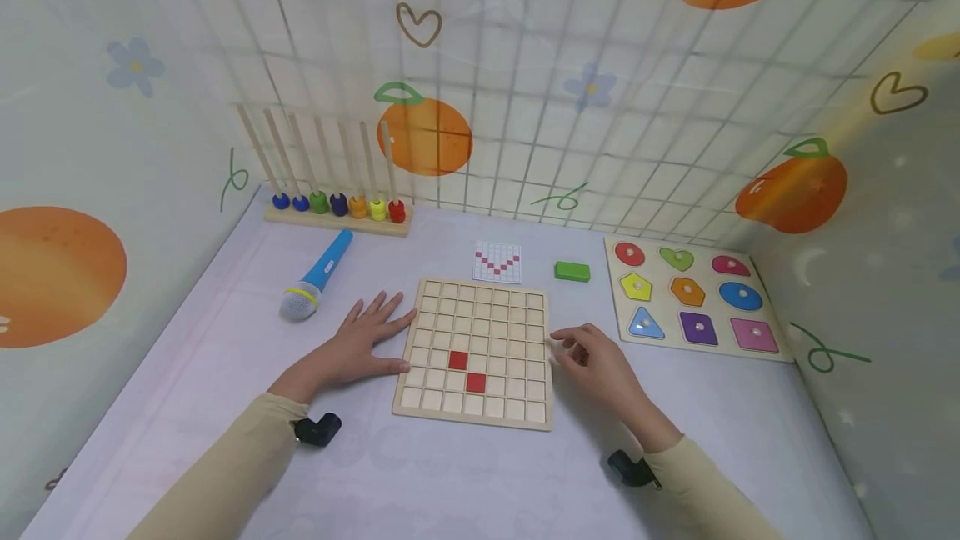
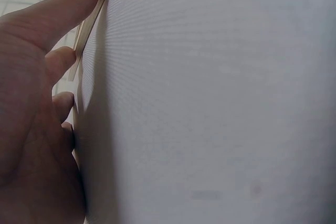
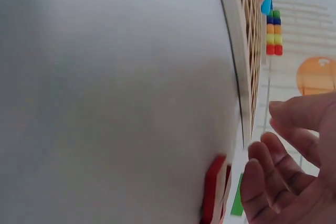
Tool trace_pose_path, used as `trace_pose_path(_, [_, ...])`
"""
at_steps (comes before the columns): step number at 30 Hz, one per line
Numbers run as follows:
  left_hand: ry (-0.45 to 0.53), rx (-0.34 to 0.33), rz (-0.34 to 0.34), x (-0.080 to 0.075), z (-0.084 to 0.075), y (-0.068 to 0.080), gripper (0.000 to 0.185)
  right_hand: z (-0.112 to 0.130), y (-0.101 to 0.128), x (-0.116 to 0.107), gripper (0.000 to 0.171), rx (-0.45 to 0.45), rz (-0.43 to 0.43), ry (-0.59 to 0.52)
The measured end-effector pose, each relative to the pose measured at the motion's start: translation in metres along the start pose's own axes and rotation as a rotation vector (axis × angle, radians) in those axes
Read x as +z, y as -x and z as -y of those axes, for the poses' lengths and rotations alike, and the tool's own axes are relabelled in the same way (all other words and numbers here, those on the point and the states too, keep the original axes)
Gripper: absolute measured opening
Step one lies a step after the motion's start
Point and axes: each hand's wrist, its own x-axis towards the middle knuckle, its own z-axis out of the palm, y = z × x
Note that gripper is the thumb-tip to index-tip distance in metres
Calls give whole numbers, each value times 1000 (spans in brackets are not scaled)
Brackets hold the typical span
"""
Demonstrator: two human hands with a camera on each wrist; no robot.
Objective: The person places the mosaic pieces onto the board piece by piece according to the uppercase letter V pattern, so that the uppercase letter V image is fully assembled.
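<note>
A wooden grid board [image 1: 480,319] lies flat on the white table, with two red tiles [image 1: 467,372] set diagonally in its lower middle cells. My left hand [image 1: 365,340] rests flat on the table, fingers straight, its thumb and fingertips [image 2: 79,1] against the board's left edge [image 2: 89,22]. At the board's right edge my right hand [image 1: 585,354] hovers with loosely curled fingers [image 3: 273,166] that hold nothing. In the right wrist view, loose red tiles [image 3: 212,192] lie on the table just beside those fingers and the board's edge [image 3: 239,61].
Behind the board lie a red-and-white pattern card [image 1: 497,262] and a green block [image 1: 572,272]. A shape puzzle board [image 1: 772,332] sits at the right, a blue toy microphone [image 1: 318,275] at the left, and a rack of coloured beads [image 1: 337,207] at the back.
</note>
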Motion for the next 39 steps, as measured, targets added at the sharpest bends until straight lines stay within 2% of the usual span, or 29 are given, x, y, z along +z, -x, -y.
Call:
trace_pose_path(10, [3,0,1,-1,-1,1,94,-18,4,-14,30,86,2,48])
trace_pose_path(19, [7,0,5,-4,-5,2,93,-31,4,-17,31,117,12,103])
trace_pose_path(28, [10,-1,5,-4,-5,2,93,-34,4,-19,28,107,26,115])
trace_pose_path(33, [8,3,3,-3,-4,2,93,-34,3,-18,34,129,33,113])
trace_pose_path(39, [10,2,2,-4,-5,2,93,-33,3,-18,29,150,28,113])
